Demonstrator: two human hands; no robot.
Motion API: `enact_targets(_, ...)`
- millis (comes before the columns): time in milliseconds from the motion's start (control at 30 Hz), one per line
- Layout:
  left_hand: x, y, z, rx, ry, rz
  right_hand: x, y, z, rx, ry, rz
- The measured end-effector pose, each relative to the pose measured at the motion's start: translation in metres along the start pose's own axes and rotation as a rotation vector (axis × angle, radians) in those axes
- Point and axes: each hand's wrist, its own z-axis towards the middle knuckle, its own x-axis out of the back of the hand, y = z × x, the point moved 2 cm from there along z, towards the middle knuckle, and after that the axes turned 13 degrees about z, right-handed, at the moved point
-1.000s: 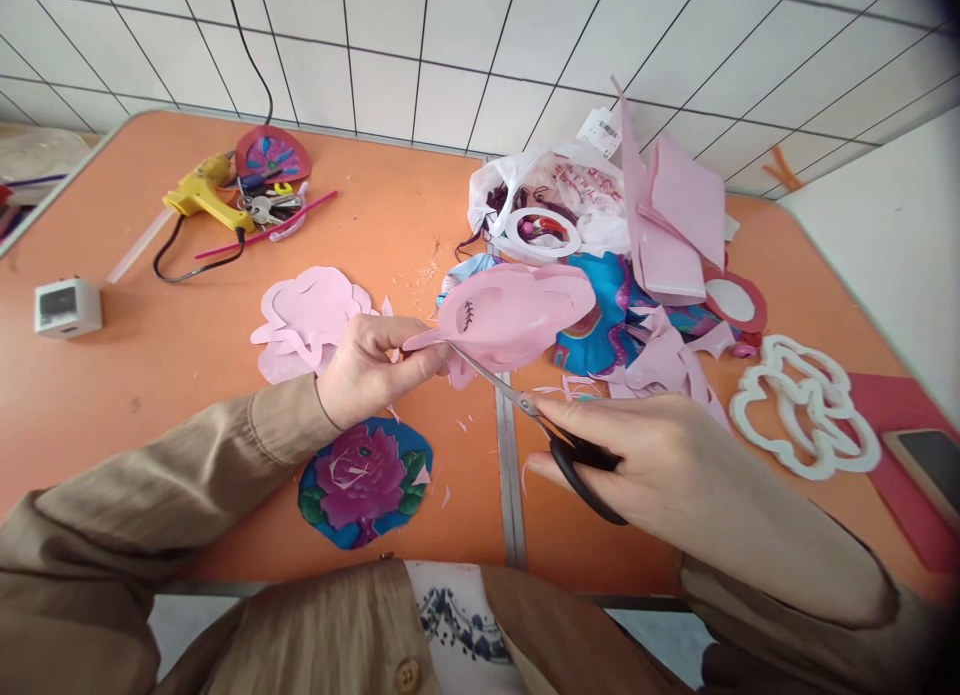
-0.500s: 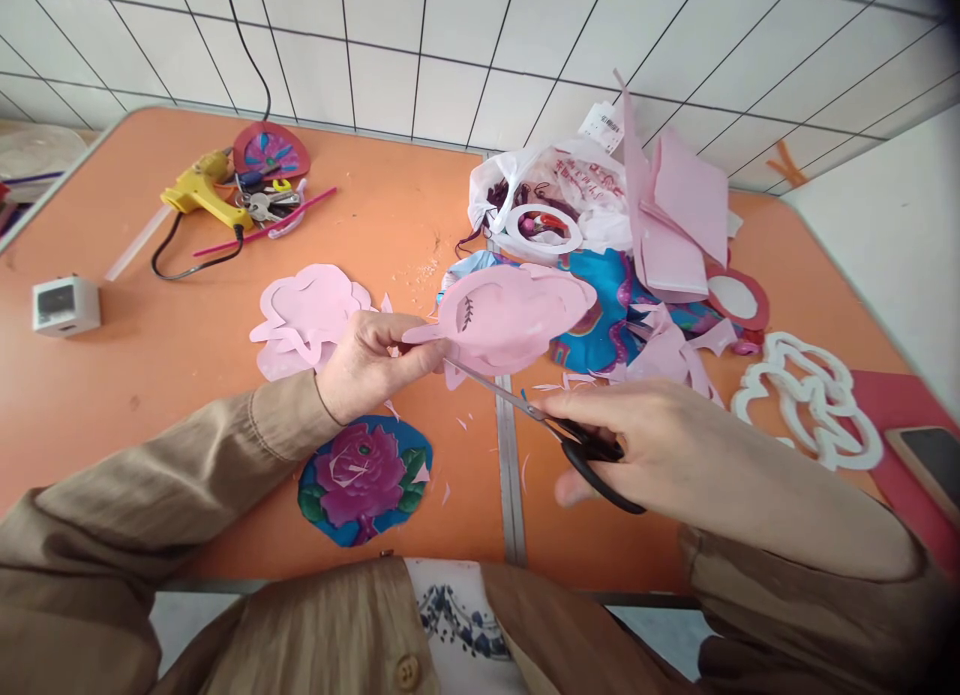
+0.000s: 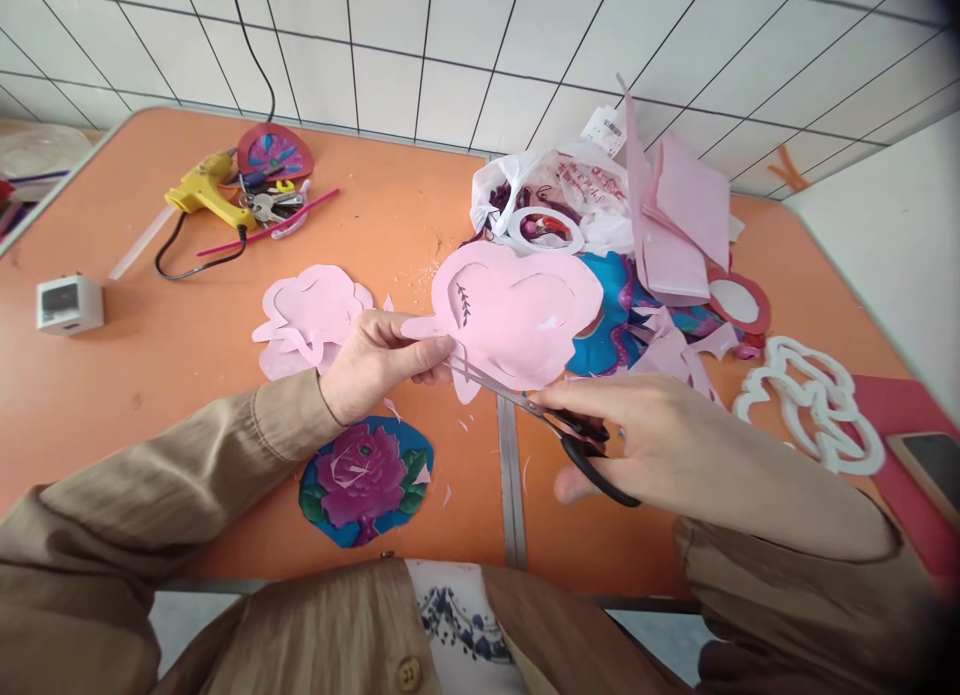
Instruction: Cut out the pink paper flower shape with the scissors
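Pink cutout [image 3: 517,315] tipped up, left grip [image 3: 375,360] pinching it.

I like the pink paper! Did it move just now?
Yes. The pink paper in the left hand tipped up; its top edge now nearly reaches the white ring behind it.

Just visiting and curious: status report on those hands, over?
Left hand pinches pink paper cutout. Right hand grips scissors, blades at its lower edge. Paper scraps on table below.
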Motion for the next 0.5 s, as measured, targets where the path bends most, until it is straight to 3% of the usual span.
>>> enact_targets(100, -0.0009, -0.0002, -0.0004, -0.003, 0.001, -0.015, -0.0021, 0.003, -0.0004, -0.026, -0.066, 0.004)
enact_targets(500, -0.0014, 0.0069, -0.0014, -0.06, 0.056, -0.017, -0.0012, 0.0065, -0.0005, -0.07, -0.044, -0.02)
